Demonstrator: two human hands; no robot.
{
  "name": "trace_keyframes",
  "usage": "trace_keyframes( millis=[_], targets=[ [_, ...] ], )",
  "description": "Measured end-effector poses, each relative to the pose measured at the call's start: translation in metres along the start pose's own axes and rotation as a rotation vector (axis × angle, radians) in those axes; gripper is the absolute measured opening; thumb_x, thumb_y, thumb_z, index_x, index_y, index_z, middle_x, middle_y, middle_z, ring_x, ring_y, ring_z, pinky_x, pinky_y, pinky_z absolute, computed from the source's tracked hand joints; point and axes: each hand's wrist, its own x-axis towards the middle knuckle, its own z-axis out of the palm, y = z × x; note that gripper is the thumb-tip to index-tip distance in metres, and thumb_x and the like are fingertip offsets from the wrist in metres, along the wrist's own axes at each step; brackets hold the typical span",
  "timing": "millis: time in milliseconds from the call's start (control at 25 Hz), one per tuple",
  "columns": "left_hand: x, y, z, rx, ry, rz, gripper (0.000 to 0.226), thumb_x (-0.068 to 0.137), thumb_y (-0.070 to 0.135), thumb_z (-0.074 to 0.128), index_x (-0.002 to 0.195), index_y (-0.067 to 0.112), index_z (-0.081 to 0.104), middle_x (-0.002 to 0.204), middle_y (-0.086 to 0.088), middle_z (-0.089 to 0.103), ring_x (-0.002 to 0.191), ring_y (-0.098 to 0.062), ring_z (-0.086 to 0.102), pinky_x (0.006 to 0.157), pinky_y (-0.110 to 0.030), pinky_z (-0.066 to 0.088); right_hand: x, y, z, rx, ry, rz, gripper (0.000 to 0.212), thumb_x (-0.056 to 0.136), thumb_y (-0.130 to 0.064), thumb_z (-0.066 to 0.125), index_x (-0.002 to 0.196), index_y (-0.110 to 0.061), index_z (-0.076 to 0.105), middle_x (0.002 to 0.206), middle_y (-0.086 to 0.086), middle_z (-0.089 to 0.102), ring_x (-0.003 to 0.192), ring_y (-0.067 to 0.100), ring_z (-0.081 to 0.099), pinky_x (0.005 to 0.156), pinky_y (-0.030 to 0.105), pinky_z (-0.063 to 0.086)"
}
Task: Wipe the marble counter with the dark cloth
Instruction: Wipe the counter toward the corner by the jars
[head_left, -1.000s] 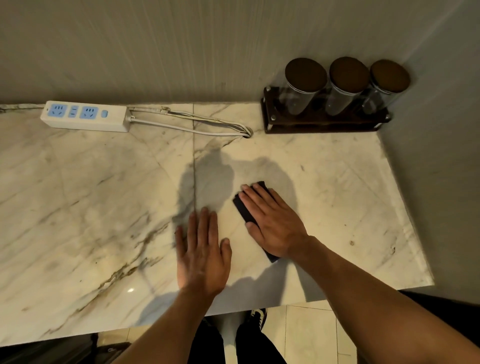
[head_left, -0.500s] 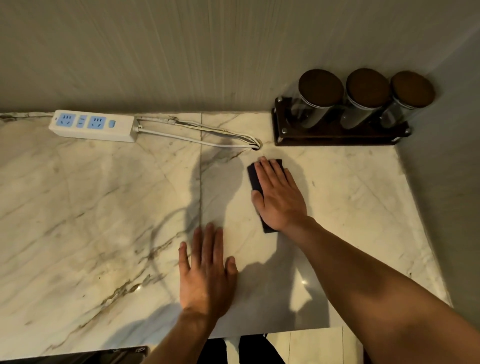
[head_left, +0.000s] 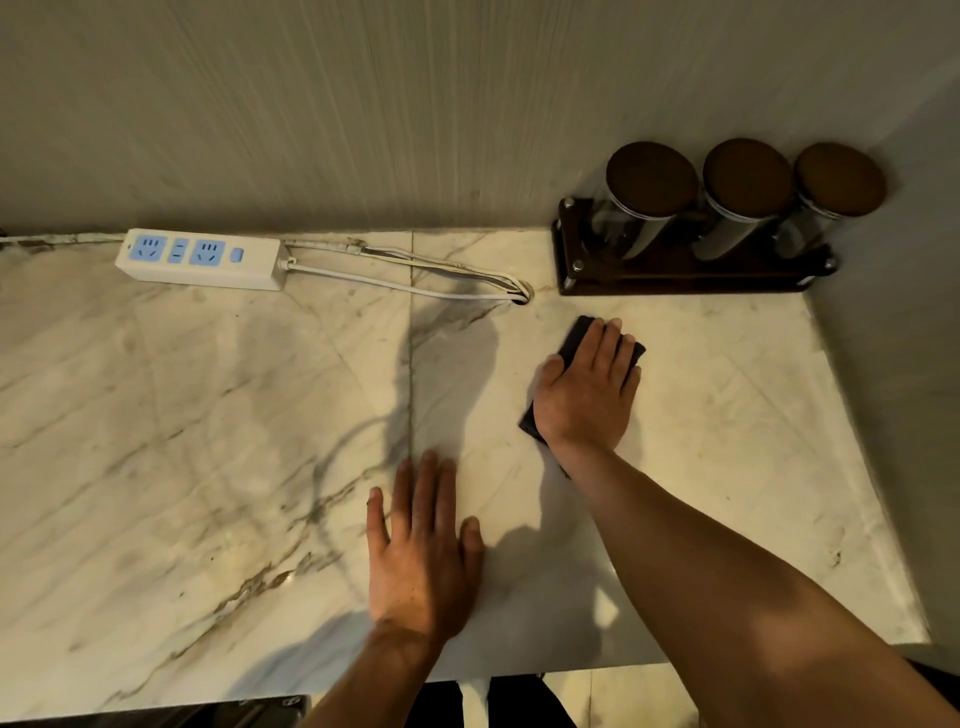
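Observation:
The veined marble counter (head_left: 208, 441) fills the view. My right hand (head_left: 587, 395) lies flat on the dark cloth (head_left: 576, 338), pressing it onto the counter right of the centre seam, a little in front of the jar rack. Only the cloth's far corners and a near-left edge show around the hand. My left hand (head_left: 423, 551) rests palm down on the bare marble near the front edge, fingers slightly apart, holding nothing.
A dark wooden rack (head_left: 685, 275) with three lidded glass jars (head_left: 649, 202) stands at the back right against the wall. A white power strip (head_left: 200, 258) lies at the back left, its cables (head_left: 415, 280) running to a hole in the counter. A wall bounds the right side.
My right hand has slid the cloth away from me toward the back wall, then to the right, nearer the jar rack. My left hand has stayed flat in about the same place.

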Motion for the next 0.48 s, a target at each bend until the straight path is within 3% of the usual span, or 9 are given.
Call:
trace_keyframes(
  millis=[480],
  targets=[
    [-0.002,0.003,-0.005,0.031,0.010,0.006,0.062,0.091,0.043,0.034,0.146,0.014,0.032,0.155,-0.009,0.029,0.144,-0.027,0.019,0.116,-0.053,0.013,-0.063,0.030,-0.003,-0.003,-0.017,0.062,0.066,0.097,-0.037,0.026,0.152,-0.010,0.000,0.162,0.007,0.000,0.148,0.024,-0.003,0.120,0.042,0.000]
  ],
)
